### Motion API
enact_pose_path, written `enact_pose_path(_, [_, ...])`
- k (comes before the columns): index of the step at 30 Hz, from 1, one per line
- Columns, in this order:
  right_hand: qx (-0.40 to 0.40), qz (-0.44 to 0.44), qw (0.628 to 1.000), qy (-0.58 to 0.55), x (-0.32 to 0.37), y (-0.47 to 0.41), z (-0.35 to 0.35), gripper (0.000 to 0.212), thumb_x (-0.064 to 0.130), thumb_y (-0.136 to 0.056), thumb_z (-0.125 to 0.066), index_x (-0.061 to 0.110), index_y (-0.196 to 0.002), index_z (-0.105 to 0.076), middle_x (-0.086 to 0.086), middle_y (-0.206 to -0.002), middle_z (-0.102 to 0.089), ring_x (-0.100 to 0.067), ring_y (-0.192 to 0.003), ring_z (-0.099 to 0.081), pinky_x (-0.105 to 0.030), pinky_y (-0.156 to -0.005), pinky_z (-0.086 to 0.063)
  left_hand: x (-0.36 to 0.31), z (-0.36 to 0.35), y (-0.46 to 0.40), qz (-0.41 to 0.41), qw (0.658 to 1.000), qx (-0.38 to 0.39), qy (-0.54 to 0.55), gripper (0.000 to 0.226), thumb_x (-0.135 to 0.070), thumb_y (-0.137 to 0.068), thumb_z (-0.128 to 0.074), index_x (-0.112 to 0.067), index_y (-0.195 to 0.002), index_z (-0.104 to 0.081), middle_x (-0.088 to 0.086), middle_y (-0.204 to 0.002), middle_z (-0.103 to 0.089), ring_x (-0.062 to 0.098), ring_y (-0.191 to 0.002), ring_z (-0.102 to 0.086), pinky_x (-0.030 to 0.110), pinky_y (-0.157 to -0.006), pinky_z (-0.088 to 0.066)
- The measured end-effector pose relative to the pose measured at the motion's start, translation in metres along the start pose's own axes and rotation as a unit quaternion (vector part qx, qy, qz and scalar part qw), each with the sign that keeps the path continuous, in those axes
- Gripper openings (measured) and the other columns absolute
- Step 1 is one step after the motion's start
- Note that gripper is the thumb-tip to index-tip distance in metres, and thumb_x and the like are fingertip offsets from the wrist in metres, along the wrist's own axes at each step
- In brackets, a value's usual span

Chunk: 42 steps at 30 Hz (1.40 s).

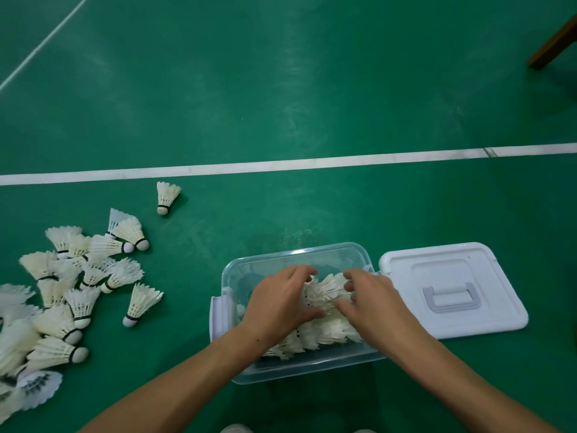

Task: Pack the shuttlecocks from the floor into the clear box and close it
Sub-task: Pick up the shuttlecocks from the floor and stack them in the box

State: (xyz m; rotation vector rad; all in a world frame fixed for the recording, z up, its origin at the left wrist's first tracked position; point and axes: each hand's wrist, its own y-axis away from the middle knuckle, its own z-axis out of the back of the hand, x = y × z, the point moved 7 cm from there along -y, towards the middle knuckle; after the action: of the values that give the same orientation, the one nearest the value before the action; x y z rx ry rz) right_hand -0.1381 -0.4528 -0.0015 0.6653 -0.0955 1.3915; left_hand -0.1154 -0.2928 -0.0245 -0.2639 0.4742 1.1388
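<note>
The clear box (282,375) stands open on the green floor in front of me, partly filled with white feather shuttlecocks (323,334). Both hands are inside it. My left hand (279,303) and my right hand (373,304) press together around a bunch of shuttlecocks (326,292) between them, fingers curled on the feathers. The white lid (452,289) with its grey handle lies flat on the floor just right of the box. A large pile of loose shuttlecocks (56,295) lies on the floor to the left.
One single shuttlecock (166,196) lies apart near the white court line (281,165). Another (142,303) lies between the pile and the box. A wooden furniture leg (554,42) reaches in at the top right.
</note>
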Motion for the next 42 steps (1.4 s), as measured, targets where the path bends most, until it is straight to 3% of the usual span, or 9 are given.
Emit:
enact_pose_path(2, [-0.026, 0.022, 0.999, -0.033, 0.009, 0.007, 0.02, 0.045, 0.032, -0.096, -0.071, 0.02, -0.137, -0.058, 0.001, -0.119, -0.072, -0.014, -0.101, -0.069, -0.038, -0.092, -0.058, 0.002, 0.011, 0.007, 0.001, 1.0, -0.015, 0.027, 0.072, -0.068, -0.079, -0.075, -0.032, -0.138, -0.052, -0.015, -0.133, -0.064, 0.007, -0.117, -0.062, 0.031, -0.095, -0.055])
enact_pose_path(5, [-0.044, 0.069, 0.994, -0.074, 0.034, 0.015, 0.044, 0.037, 0.037, -0.095, -0.072, 0.025, -0.129, -0.062, 0.01, -0.109, -0.073, 0.0, -0.088, -0.069, -0.032, -0.087, -0.06, 0.01, 0.043, 0.022, 0.025, 0.994, -0.067, 0.086, 0.066, -0.072, -0.079, -0.072, -0.032, -0.129, -0.057, -0.019, -0.123, -0.066, 0.0, -0.106, -0.062, 0.029, -0.088, -0.057])
enact_pose_path(11, [-0.015, 0.187, 0.981, -0.051, 0.119, 0.02, 0.042, 0.034, 0.042, -0.093, -0.074, 0.027, -0.122, -0.063, 0.019, -0.094, -0.074, 0.003, -0.084, -0.069, -0.033, -0.082, -0.06, 0.061, 0.13, 0.07, 0.1, 0.966, -0.181, 0.155, 0.061, -0.072, -0.078, -0.073, -0.033, -0.123, -0.06, -0.021, -0.107, -0.071, -0.001, -0.096, -0.067, 0.033, -0.078, -0.06])
enact_pose_path(18, [0.062, 0.308, 0.949, 0.032, 0.231, 0.002, -0.026, 0.039, 0.047, -0.096, -0.069, 0.027, -0.128, -0.058, 0.014, -0.097, -0.076, -0.006, -0.087, -0.07, -0.037, -0.084, -0.059, 0.19, 0.161, 0.16, 0.239, 0.926, -0.237, 0.168, 0.052, -0.061, -0.078, -0.082, -0.035, -0.118, -0.062, -0.018, -0.096, -0.073, 0.003, -0.083, -0.071, 0.04, -0.073, -0.061])
enact_pose_path(23, [0.097, 0.334, 0.936, 0.059, 0.282, -0.022, -0.096, 0.038, 0.044, -0.095, -0.069, 0.025, -0.127, -0.057, 0.01, -0.1, -0.077, -0.018, -0.099, -0.071, -0.042, -0.087, -0.057, 0.263, 0.159, 0.192, 0.312, 0.899, -0.261, 0.165, 0.048, -0.044, -0.08, -0.088, -0.028, -0.117, -0.063, -0.014, -0.094, -0.073, 0.002, -0.08, -0.069, 0.027, -0.073, -0.059])
enact_pose_path(27, [0.12, 0.335, 0.93, 0.09, 0.306, -0.039, -0.145, 0.033, 0.039, -0.096, -0.065, 0.025, -0.124, -0.054, 0.003, -0.105, -0.075, -0.027, -0.103, -0.068, -0.044, -0.085, -0.057, 0.31, 0.16, 0.196, 0.348, 0.896, -0.245, 0.128, 0.048, -0.034, -0.08, -0.09, -0.026, -0.119, -0.064, -0.012, -0.099, -0.072, 0.006, -0.087, -0.069, 0.033, -0.081, -0.061])
enact_pose_path(32, [0.132, 0.331, 0.927, 0.118, 0.328, -0.059, -0.194, 0.039, 0.031, -0.097, -0.066, 0.017, -0.128, -0.049, -0.011, -0.121, -0.065, -0.037, -0.112, -0.06, -0.048, -0.089, -0.054, 0.349, 0.177, 0.181, 0.327, 0.926, -0.182, -0.051, 0.05, -0.029, -0.088, -0.082, -0.025, -0.133, -0.061, -0.008, -0.13, -0.067, 0.013, -0.121, -0.06, 0.037, -0.105, -0.051])
enact_pose_path(38, [0.145, 0.309, 0.936, 0.082, 0.331, -0.071, -0.223, 0.039, 0.017, -0.098, -0.062, 0.014, -0.133, -0.043, -0.015, -0.115, -0.066, -0.038, -0.106, -0.06, -0.05, -0.084, -0.054, 0.368, 0.171, 0.151, 0.293, 0.949, -0.062, -0.101, 0.05, -0.032, -0.09, -0.08, -0.032, -0.134, -0.057, -0.013, -0.105, -0.074, 0.012, -0.102, -0.064, 0.039, -0.09, -0.057])
enact_pose_path(42, [0.164, 0.291, 0.941, 0.053, 0.323, -0.081, -0.233, 0.046, 0.015, -0.098, -0.064, 0.017, -0.138, -0.042, -0.012, -0.112, -0.068, -0.033, -0.101, -0.065, -0.05, -0.084, -0.056, 0.368, 0.16, 0.14, 0.259, 0.96, 0.016, -0.106, 0.05, -0.03, -0.092, -0.078, -0.033, -0.134, -0.05, -0.012, -0.103, -0.076, 0.011, -0.093, -0.069, 0.038, -0.084, -0.06])
